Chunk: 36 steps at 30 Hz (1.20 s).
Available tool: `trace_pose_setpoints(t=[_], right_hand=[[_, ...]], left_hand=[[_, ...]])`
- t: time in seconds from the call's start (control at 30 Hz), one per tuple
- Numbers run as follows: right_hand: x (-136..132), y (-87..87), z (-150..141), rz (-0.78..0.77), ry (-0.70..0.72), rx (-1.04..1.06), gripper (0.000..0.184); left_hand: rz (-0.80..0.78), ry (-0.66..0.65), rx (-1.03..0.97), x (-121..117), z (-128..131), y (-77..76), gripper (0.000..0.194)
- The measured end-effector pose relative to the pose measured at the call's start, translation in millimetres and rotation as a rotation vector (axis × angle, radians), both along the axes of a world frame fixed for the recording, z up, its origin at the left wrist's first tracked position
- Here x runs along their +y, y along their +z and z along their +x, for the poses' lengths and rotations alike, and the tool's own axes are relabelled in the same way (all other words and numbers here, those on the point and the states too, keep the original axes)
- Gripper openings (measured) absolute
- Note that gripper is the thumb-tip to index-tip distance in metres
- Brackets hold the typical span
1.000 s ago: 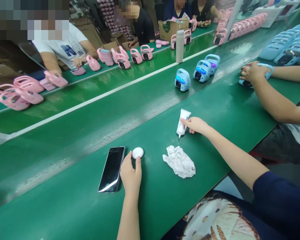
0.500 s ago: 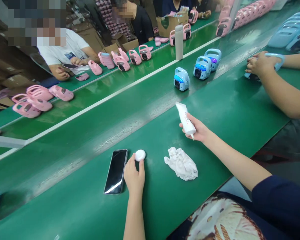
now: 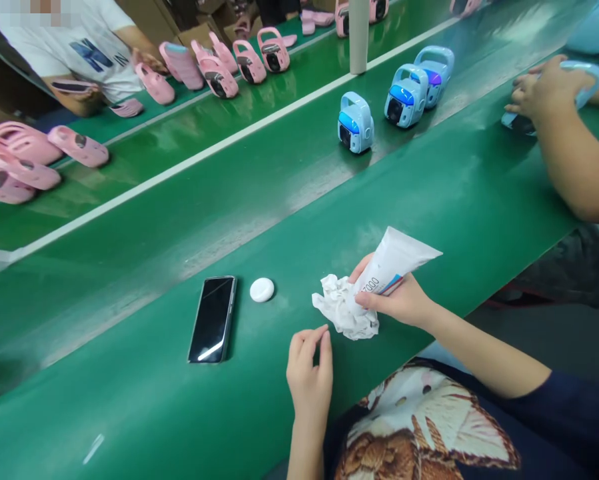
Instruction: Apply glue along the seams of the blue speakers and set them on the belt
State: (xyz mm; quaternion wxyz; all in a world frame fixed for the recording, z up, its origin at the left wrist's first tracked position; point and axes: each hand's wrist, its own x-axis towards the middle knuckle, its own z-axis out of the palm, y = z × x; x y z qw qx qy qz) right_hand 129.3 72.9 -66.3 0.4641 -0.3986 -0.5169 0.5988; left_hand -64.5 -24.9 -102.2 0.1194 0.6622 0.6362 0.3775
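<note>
My right hand (image 3: 396, 300) is wrapped around a white squeeze tube (image 3: 386, 270), its wide flat end pointing up and right. The tube's lower end is against or just over a crumpled white tissue (image 3: 346, 327) on the green table, and its nozzle is hidden. Left of the tissue, my left hand (image 3: 310, 360) has its fingers curled and the thumb meeting the forefinger; nothing shows between them. A small round white case (image 3: 262, 290) lies beyond that hand. Beside it is a black-screened phone (image 3: 212, 320).
Light blue handled devices (image 3: 355, 123) stand on the green conveyor (image 3: 279, 173). Several pink ones (image 3: 249, 62) line the far side, where a person in a white shirt sits. At right, a co-worker's hand (image 3: 549, 93) holds another blue device. A pale bottle (image 3: 358, 37) stands beyond.
My left hand has left the round case and moved right, close to the tissue. My right hand has brought the tube down to the tissue and turned it. The view has tilted down.
</note>
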Motion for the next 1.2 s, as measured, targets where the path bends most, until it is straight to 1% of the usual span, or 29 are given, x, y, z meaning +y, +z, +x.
trace_pose_setpoints(t=[0.13,0.23,0.33,0.47,0.57,0.73,0.83,0.97,1.1,1.2], right_hand=[[-6.2,0.4,-5.7,0.083,-0.016,-0.066,0.027],[-10.3,0.5,-9.1,0.120,-0.034,-0.082,0.025],[-12.1,3.1,-14.5,0.145,-0.060,-0.113,0.026],[-3.6,7.3,-25.8,0.072,-0.081,-0.224,0.035],[8.5,8.4,-36.0,-0.001,-0.039,-0.360,0.041],[22.0,4.3,-52.4,-0.045,0.039,-0.462,0.040],[23.5,0.8,-58.0,-0.066,0.073,-0.450,0.039],[24.1,-0.8,-57.3,-0.090,0.074,-0.360,0.039],[26.3,0.7,-52.5,-0.098,0.040,-0.258,0.041],[26.1,0.9,-49.8,-0.114,0.046,-0.193,0.044]], left_hand=[[-0.045,0.009,-0.026,-3.1,12.7,-5.0,0.011],[-0.083,0.061,-0.020,-2.3,10.6,-6.4,0.011],[-0.118,0.131,-0.012,4.1,3.0,-8.8,0.016],[-0.177,0.159,-0.013,19.2,-3.1,-14.5,0.023],[-0.201,0.151,-0.042,27.2,-2.5,-18.1,0.023],[-0.184,0.127,-0.147,28.9,-1.9,-16.2,0.019],[-0.167,0.098,-0.224,27.6,-2.3,-11.7,0.017],[-0.142,0.091,-0.285,27.1,-1.4,-7.4,0.014],[-0.107,0.104,-0.302,27.1,0.4,-5.2,0.010],[-0.074,0.109,-0.288,26.8,1.6,-3.7,0.008]])
